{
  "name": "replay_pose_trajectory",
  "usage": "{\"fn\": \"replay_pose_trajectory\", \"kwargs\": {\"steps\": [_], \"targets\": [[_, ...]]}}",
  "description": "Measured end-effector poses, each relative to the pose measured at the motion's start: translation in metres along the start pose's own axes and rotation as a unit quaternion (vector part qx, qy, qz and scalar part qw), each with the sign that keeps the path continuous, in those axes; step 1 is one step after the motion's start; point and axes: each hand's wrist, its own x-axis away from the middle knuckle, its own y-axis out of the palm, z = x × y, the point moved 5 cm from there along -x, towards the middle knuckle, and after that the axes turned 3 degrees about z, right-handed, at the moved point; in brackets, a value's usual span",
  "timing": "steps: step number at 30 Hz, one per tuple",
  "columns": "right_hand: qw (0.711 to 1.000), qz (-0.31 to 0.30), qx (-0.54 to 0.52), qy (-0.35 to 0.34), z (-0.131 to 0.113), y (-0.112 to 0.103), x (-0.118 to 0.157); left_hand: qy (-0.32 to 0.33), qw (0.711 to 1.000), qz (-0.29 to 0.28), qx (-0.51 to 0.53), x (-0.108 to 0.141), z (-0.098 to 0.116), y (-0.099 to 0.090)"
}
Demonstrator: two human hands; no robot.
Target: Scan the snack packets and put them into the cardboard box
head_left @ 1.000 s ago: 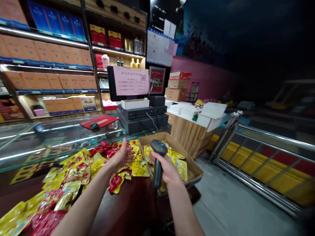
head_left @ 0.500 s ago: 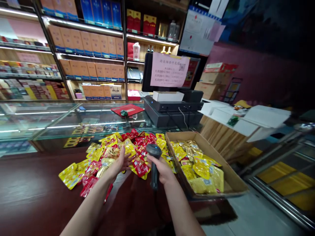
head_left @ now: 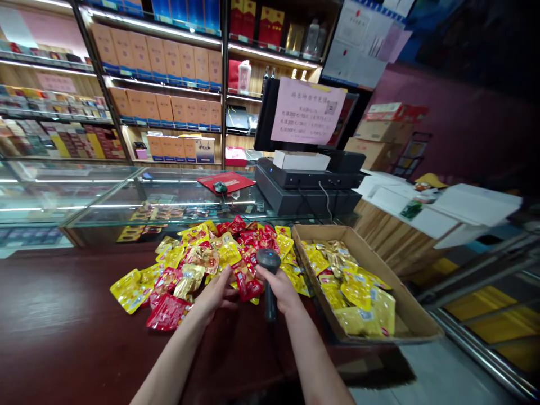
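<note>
Right grip (head_left: 280,288) wrapped round the scanner (head_left: 270,260), left hand (head_left: 216,295) loosely spread.
Both reach over the tabletop (head_left: 63,304) from its near edge, left thumb raised beside the packets (head_left: 248,281).

Shelf strip lights (head_left: 160,27) lit the left brightly | packets (head_left: 167,313) and glass counter (head_left: 177,180) showed glare | upper right fell dark | railing (head_left: 476,349) appeared blurred.

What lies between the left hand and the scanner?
In the head view, a red packet shows between the left hand and the scanner held in the right hand.
</note>
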Motion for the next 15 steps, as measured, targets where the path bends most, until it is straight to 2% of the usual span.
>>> {"fn": "replay_pose_trajectory", "kwargs": {"steps": [4,7,10,15], "targets": [[0.993,-0.065,-0.081,0.059,0.005,0.004,0.001,0.038,0.996,-0.018,-0.075,0.001,0.001,0.01],[0.985,-0.097,-0.118,0.076,0.005,0.008,0.006,0.075,0.99,-0.046,-0.11,0.002,0.004,0.019],[0.983,-0.103,-0.131,0.073,0.004,0.011,0.011,0.089,0.99,-0.053,-0.098,0.003,0.007,0.026],[0.984,-0.115,-0.132,0.034,-0.005,0.014,0.018,0.087,0.994,-0.028,-0.061,0.003,0.014,0.027]]}}
